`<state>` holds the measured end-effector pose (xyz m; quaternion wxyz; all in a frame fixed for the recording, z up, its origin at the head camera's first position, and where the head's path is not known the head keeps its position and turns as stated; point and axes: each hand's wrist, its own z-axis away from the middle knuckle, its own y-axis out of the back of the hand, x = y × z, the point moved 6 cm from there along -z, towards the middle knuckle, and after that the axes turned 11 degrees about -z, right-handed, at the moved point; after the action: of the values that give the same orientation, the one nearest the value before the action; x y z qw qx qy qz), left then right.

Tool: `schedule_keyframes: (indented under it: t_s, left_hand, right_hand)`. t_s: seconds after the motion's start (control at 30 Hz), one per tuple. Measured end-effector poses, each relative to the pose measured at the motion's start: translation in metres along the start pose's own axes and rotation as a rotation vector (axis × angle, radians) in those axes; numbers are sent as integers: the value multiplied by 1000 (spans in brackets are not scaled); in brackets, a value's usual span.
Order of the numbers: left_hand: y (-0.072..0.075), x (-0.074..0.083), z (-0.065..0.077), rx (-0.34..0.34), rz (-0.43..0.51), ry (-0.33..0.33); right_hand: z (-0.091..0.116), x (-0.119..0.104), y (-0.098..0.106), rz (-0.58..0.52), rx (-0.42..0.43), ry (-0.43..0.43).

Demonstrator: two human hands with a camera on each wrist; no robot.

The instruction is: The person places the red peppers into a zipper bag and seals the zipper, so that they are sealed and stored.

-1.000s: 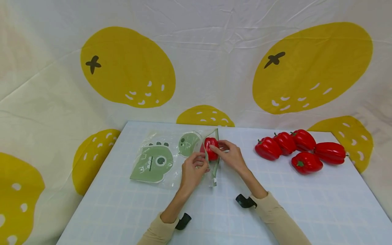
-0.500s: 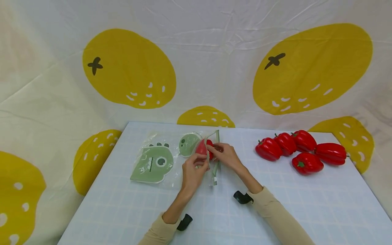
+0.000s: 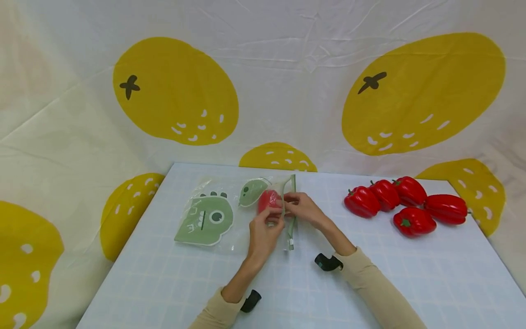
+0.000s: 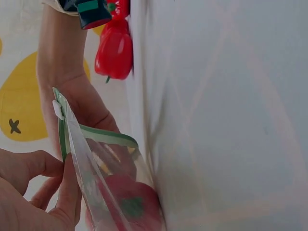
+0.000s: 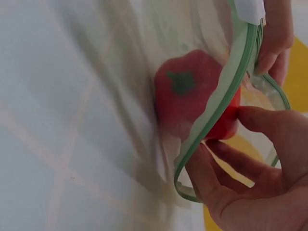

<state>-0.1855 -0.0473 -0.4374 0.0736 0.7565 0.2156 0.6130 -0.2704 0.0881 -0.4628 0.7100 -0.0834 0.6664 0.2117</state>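
A clear zip bag (image 3: 205,219) with green dinosaur prints lies flat on the table, its green-edged mouth (image 5: 226,94) spread towards the right. Just inside that mouth a red bell pepper (image 3: 268,201) shows through the plastic, green stem (image 5: 182,83) pointing into the bag. My left hand (image 3: 263,235) pinches the bag's rim between thumb and fingers, plainly seen in the left wrist view. My right hand (image 5: 269,173) reaches into the opening; its thumb and fingers hold the pepper's near end. A white slider (image 4: 57,109) sits at one end of the zip.
Several more red bell peppers (image 3: 361,202) lie grouped at the right of the white-blue table (image 3: 164,283). Black wrist cameras (image 3: 328,262) stick out beside both sleeves. A cloth with yellow fruit prints (image 3: 176,91) hangs behind the table.
The bell pepper has moved left, from the bag's mouth to behind its plastic, with my right hand following. My left hand has shifted slightly right, drawing the rim over it.
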Motion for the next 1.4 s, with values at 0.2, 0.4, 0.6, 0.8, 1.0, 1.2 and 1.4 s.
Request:
schedule_keyframes:
  t_s: [0.2,0.4,0.6,0.8,1.0,1.2,1.4]
  left_hand:
    - [-1,1,2,13,9,-35]
    - [-2,-1,4,3,4,-25]
    - [-1,-1,3,6,-11,-39]
    - [1,-1,2,23,-8,-40]
    - [1,-2,1,28,22,-14]
    - [0,-4,-1,23,48,18]
    - [-1,-4,-4,15,63,36]
  right_hand:
    - [-4,-1,-2,12,-55,-12]
    - [-9,-1,-4,35,-52,-2]
    - [-16,1,-9,1,-42,-19]
    - [-20,4,-12,-11,-39,-34]
    - [-17,1,-9,16,-63,3]
    - [-9,-4,-1,1,-78,43]
    - [-1,-7,9,28,-77,30]
